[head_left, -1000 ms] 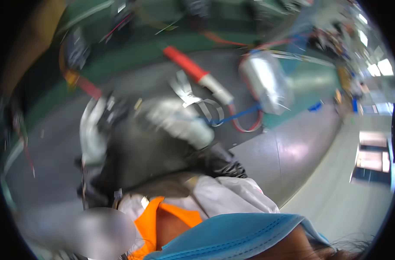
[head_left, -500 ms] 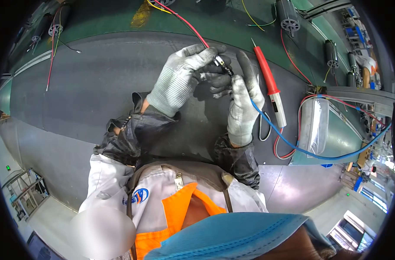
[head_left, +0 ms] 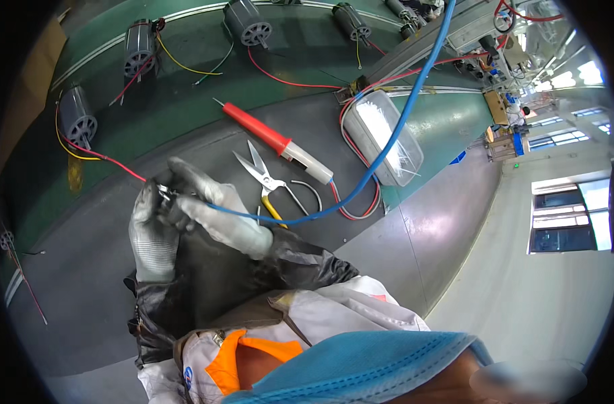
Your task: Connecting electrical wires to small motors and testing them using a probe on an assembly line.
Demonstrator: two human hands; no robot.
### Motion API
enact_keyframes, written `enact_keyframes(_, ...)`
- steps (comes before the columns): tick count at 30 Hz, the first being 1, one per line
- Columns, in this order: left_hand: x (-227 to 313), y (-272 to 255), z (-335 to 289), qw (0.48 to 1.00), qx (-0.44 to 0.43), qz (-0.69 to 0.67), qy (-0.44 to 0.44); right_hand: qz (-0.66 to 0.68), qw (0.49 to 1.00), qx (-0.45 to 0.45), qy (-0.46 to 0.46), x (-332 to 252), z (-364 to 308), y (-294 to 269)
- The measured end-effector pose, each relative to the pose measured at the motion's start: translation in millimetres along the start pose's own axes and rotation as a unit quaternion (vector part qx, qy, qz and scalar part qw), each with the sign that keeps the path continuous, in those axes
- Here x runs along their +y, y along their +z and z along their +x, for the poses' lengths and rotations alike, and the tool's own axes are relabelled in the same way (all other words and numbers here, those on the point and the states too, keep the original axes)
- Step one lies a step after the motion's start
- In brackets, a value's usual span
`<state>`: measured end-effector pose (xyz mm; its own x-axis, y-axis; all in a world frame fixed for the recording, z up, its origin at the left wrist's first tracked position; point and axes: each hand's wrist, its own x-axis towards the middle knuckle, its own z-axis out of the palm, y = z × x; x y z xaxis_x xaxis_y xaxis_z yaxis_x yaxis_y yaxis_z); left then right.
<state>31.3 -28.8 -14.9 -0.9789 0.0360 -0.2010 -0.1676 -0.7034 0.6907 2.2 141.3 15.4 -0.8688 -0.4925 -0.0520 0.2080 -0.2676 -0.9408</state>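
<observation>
The join between the two hands is hard to make out: gloved fingers cover most of a small dark piece [head_left: 164,192], left of centre in the frame, and its shape cannot be told. A blue cable [head_left: 381,158] crosses in front of one clear box [head_left: 381,128] and over the handles of one pair of scissors [head_left: 263,174]; it leaves the frame at the upper edge. A blue mask [head_left: 361,367] fills part of the lower edge.

Left hand [head_left: 153,232]: fingers curled and pinched at the end of one red wire [head_left: 122,165], beside the dark piece. Right hand [head_left: 219,214]: thumb and fingers pressed together, with the blue cable running into the grip; the index finger reaches over toward the left hand. Fingertips of both meet around the piece, above the dark bench [head_left: 71,283].

Count: one red-handled probe [head_left: 277,143], lying near the scissors, blades spread, at centre; one box of white strips, right of centre. Four motors [head_left: 140,48] show plainly across the upper left and top; a fifth is half lost in the dark left rim. Further shapes at the upper edge cannot be counted.
</observation>
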Motion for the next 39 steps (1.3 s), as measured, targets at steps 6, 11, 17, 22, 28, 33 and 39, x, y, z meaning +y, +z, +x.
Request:
enact_keyframes(6,34.2,-0.9,-14.4,0.993,0.016,-0.082,0.087,-0.681,0.702,0.126,-0.169,-55.0,-32.4,-83.9)
enact_keyframes(11,27.6,-38.4,-5.9,0.989,0.054,-0.112,0.078,-0.764,0.616,0.183,-0.063,-26.3,-59.2,-152.7)
enact_keyframes(17,23.7,-37.2,-27.7,0.986,0.099,-0.068,0.118,-0.688,0.708,0.124,-0.098,-24.9,-37.2,-152.2)
enact_keyframes(22,26.2,-29.8,-22.6,0.984,0.119,-0.111,0.073,-0.438,0.875,0.204,-0.032,-35.3,-32.0,-161.0)
enact_keyframes(28,27.3,-44.9,-42.1,0.986,0.064,-0.040,0.151,-0.387,0.921,0.025,0.037,-64.7,50.5,-93.6)
enact_keyframes(33,33.2,-39.9,-41.4,0.986,0.096,-0.026,0.137,-0.366,0.920,-0.138,-0.005,-55.3,141.7,-51.7)
enact_keyframes(39,52.3,-43.8,-56.0,0.985,0.146,-0.044,0.077,-0.532,0.828,-0.157,0.082,-44.6,192.4,-7.9)
